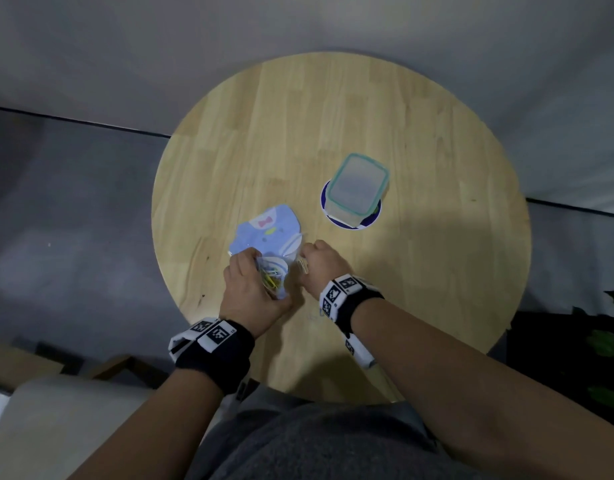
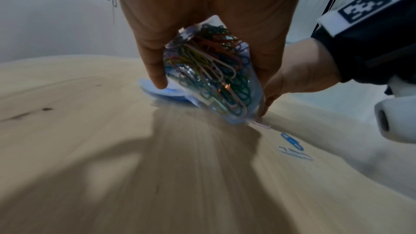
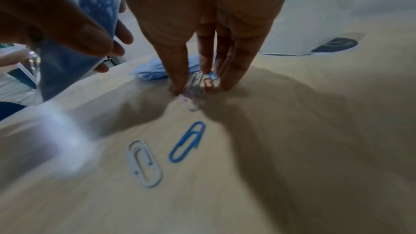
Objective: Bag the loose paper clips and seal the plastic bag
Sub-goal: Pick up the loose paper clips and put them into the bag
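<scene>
My left hand (image 1: 250,279) grips a small clear plastic bag (image 2: 209,74) stuffed with coloured paper clips and holds it tilted, its lower end just above the table. Right beside it, my right hand (image 3: 198,89) points down onto the wood. Its thumb and fingers pinch a small cluster of white, red and blue clips (image 3: 196,79). Nearer to me, a blue clip (image 3: 186,141) and a white clip (image 3: 144,163) lie loose on the table. The bag's mouth is hidden behind my left fingers.
A light-blue card with a pink bow print (image 1: 267,230) lies just beyond my hands. A clear box with a teal-rimmed lid (image 1: 357,188) stands on a round coaster (image 1: 367,221) at the right. The round wooden table (image 1: 367,116) has bare wood at the back.
</scene>
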Demonstrator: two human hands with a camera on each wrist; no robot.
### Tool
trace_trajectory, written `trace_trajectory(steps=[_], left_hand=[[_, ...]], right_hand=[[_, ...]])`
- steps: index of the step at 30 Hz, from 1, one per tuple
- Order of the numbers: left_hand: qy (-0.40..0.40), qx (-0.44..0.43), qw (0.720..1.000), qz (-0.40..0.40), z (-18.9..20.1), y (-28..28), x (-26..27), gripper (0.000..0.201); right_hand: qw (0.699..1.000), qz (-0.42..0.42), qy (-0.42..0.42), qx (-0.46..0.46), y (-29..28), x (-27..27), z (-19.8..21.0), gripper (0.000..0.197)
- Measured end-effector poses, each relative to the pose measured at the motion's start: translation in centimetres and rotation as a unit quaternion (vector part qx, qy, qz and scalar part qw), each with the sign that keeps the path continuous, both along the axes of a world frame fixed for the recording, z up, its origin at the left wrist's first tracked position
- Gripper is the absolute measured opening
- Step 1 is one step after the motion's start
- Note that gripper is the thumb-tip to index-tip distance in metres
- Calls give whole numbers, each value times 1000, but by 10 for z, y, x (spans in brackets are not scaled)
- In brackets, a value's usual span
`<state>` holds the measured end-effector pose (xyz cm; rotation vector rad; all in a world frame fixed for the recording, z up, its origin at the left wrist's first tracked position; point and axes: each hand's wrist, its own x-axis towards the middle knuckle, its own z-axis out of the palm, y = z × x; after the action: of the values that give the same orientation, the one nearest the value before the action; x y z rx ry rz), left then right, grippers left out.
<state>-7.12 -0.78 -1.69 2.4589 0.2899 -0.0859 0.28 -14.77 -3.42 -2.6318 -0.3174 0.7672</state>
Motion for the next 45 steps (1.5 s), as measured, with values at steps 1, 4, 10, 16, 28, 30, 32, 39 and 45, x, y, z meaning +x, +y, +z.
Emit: trace_trajectory(steps=[1, 4, 10, 16, 28, 30, 32, 39, 45], left_hand=[[-1, 2, 1000, 1, 1, 1, 0, 80], [-7, 3, 1000, 7, 2, 3, 0, 79], [-7, 4, 1000, -2, -5, 1, -2, 79], [-12, -2, 1000, -17, -10, -6, -2, 72], [-28, -11, 999, -43, -8, -21, 2, 76], [-33, -15, 998, -46, -8, -26, 7, 75], [-39, -12, 998, -48, -4, -34, 13, 72], [-55, -8, 996, -67, 10, -62, 38, 77], [-108, -53, 992, -22, 15, -64, 48, 53]], right_hand=[[1000, 8, -15, 4, 2, -2, 0, 28], [999, 41, -28, 23, -2, -8, -1, 22], [996, 79, -37, 19, -37, -16, -2, 25], [999, 11, -22, -48, -43, -23, -1, 20], [994, -106, -7, 24, -46, -20, 22, 12], [974, -200, -16, 100, -47, -13, 40, 9], [946, -275, -12, 173, -43, -6, 59, 5], [865, -400, -46, 299, -24, 4, 81, 13], [893, -367, -70, 252, -18, -15, 80, 5]])
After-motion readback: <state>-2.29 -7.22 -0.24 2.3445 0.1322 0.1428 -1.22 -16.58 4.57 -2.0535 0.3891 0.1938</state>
